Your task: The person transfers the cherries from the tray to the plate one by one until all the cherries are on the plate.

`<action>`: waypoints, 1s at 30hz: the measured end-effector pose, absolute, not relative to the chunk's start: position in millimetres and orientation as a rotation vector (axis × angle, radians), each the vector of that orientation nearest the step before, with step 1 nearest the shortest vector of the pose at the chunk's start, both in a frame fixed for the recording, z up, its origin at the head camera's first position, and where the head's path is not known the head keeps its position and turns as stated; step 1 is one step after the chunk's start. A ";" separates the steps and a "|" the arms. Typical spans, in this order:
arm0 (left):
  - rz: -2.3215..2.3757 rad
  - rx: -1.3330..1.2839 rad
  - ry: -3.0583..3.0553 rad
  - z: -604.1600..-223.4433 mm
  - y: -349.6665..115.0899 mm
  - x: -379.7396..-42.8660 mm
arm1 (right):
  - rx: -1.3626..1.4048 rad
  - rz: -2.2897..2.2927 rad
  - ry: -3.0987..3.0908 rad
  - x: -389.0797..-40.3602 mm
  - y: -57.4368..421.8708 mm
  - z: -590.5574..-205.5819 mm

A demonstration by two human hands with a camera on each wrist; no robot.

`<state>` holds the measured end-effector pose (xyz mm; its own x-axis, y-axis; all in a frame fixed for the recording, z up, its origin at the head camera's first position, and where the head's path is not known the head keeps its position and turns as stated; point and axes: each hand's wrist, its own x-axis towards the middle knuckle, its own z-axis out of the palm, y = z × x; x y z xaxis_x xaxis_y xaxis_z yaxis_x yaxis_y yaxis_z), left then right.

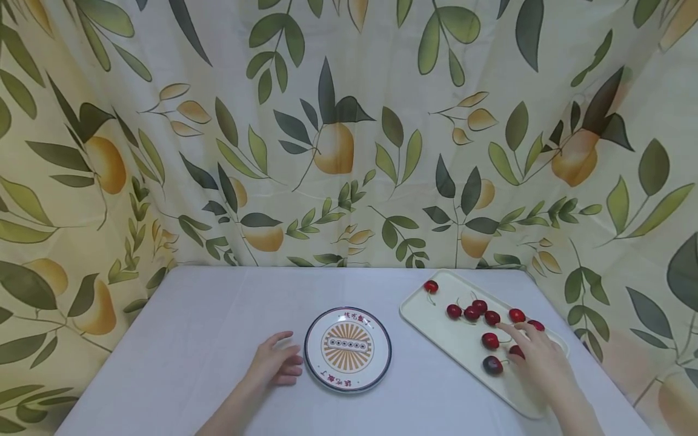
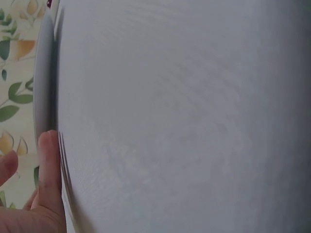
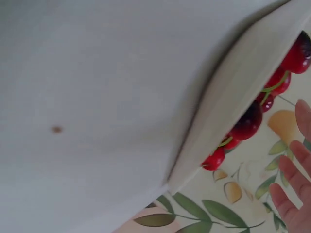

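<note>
My left hand (image 1: 275, 363) (image 2: 46, 194) lies low over the white cloth, fingers loosely bent and fingertips right at the left rim of a round plate (image 1: 348, 348) (image 2: 43, 87). The plate has a dark rim, an orange sunburst and red writing. To the right, a cream rectangular tray (image 1: 431, 324) (image 3: 228, 92) carries several dark red cherries (image 1: 489, 341) (image 3: 247, 121), some with green stems. Above its near right part hovers my right hand (image 1: 537, 357) (image 3: 296, 179), fingers spread and holding nothing. It partly hides one cherry (image 1: 515, 350) in the head view.
A white cloth (image 1: 218, 315) covers the table. Behind it and at both sides hangs a curtain (image 1: 349, 200) printed with leaves and fruit. The tray lies at a slant near the table's right edge, with a gap between it and the plate.
</note>
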<state>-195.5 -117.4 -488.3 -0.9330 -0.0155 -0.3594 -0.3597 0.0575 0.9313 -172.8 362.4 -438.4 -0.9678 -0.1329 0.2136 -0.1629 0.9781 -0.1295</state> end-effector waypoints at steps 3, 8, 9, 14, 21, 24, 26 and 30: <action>1.922 -0.362 2.055 -490.5 -114.0 -196.9 | 0.224 0.184 -2.936 -170.4 367.1 -443.2; 1.905 -0.344 2.011 -494.0 -108.0 -197.4 | 0.253 0.153 -2.944 -169.4 372.6 -449.0; 1.902 -0.343 2.003 -494.7 -106.9 -197.2 | 0.264 0.148 -2.943 -169.3 373.1 -449.9; 1.885 -0.339 1.973 -497.4 -102.9 -196.0 | 0.289 0.125 -2.965 -170.8 374.8 -454.3; 1.883 -0.315 1.962 -495.6 -101.2 -193.4 | 0.277 0.125 -3.030 -173.3 374.8 -457.7; 1.878 -0.313 1.961 -495.0 -100.8 -193.0 | 0.285 0.131 -3.034 -172.9 373.4 -457.4; 1.870 -0.320 1.964 -494.9 -100.5 -193.1 | 0.289 0.136 -3.033 -172.8 372.4 -457.2; 1.850 -0.342 1.979 -494.3 -100.7 -194.0 | 0.275 0.152 -3.030 -173.3 371.2 -457.5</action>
